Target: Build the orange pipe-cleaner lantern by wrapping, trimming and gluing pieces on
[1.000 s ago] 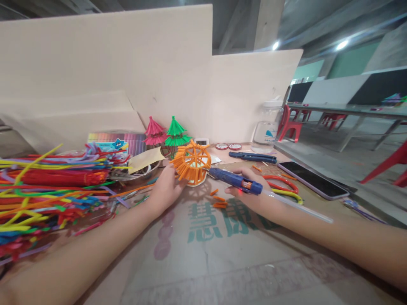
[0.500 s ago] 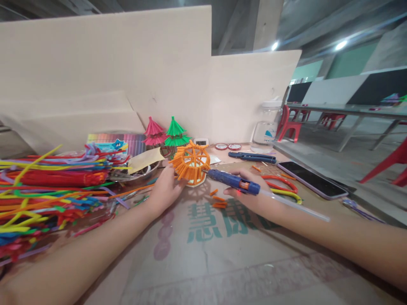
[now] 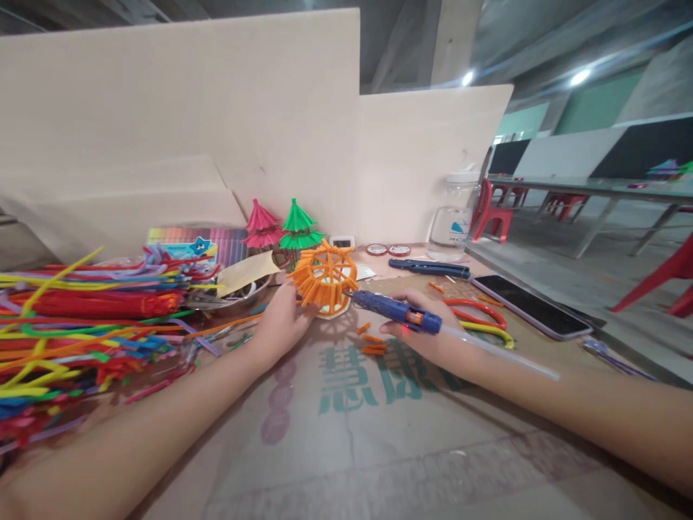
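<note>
An orange pipe-cleaner cage (image 3: 325,279) stands on a small white base near the middle of the table. My left hand (image 3: 281,318) grips its left side with thumb and fingers. My right hand (image 3: 427,332) is closed round a blue glue gun (image 3: 398,311). Its nozzle points left and touches the lower right of the cage. A clear glue stick (image 3: 503,352) sticks out of the gun's back end. A few short orange pieces (image 3: 372,342) lie on the cardboard between my hands.
A big heap of coloured pipe cleaners (image 3: 81,325) fills the left. Pink and green paper trees (image 3: 281,227) stand behind the cage. Blue pliers (image 3: 430,269), a phone (image 3: 533,306), red and yellow scissors handles (image 3: 479,312) and a clear bottle (image 3: 452,224) lie to the right.
The glue gun has shifted slightly left and its nozzle has come closer against the cage. My left hand has stayed on the cage.
</note>
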`<state>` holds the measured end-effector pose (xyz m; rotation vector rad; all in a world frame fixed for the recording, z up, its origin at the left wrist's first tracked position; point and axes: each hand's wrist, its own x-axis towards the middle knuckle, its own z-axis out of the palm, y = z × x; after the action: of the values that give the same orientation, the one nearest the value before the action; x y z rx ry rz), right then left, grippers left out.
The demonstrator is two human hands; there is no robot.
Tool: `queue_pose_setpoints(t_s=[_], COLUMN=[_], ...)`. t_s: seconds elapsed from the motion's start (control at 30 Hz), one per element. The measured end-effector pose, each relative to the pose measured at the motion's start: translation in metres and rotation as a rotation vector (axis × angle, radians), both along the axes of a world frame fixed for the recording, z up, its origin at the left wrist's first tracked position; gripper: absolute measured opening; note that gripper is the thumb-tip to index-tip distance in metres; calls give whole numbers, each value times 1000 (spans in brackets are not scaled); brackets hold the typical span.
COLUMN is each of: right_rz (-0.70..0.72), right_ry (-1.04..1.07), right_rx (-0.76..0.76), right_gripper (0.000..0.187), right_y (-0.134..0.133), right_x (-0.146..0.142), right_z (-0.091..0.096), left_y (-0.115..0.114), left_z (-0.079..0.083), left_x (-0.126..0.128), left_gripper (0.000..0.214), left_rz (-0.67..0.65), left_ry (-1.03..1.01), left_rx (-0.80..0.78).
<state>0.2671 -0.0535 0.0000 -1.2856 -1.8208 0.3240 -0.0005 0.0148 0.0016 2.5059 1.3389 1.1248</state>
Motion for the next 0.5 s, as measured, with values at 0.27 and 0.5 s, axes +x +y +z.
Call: queue_pose_setpoints(t_s=[0.27,0.5], right_rz=[24,49], right_ry=[30,42], right_rx=[30,38], right_gripper=[28,29], right_y=[-3,-2], right_x=[-1,-1], right_z=[6,5], left_y=[0,0], left_z=[-3,-3], left_x=[-2,-3], left_gripper=[32,35], left_rz=[28,18], left_ry=[20,48], left_rx=[30,51])
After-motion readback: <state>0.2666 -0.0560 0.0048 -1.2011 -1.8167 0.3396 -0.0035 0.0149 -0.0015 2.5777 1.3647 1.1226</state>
